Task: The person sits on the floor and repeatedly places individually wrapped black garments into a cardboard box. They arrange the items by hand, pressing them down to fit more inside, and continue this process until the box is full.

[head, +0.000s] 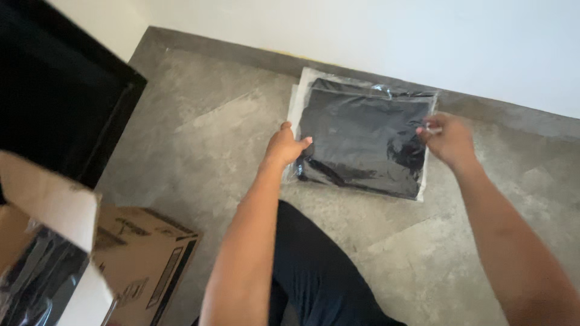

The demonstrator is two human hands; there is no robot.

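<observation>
**Both hands on a bagged dark garment at the foot of the wall**

From my remote seat I look down through the head camera at a folded black garment sealed in a clear plastic bag (362, 136). It sits on top of at least one more flat bag, whose pale edge shows along the left side, on the grey stone floor (211, 139), right against the base of the white wall (423, 36). My left hand (286, 147) grasps the bag's left edge, thumb on top and fingers tucked under the plastic. My right hand (448, 139) pinches the right edge near the upper corner, fingers closed on the film; slight blur hides the exact finger positions. Both forearms reach forward over a dark-trousered knee (314, 271). At lower left, well apart from the bag, stands an open brown cardboard box (145, 253), one flap raised toward the camera, with more glossy plastic-wrapped dark items (36, 278) visible inside. A black panel (54, 84) fills the upper left corner.
</observation>
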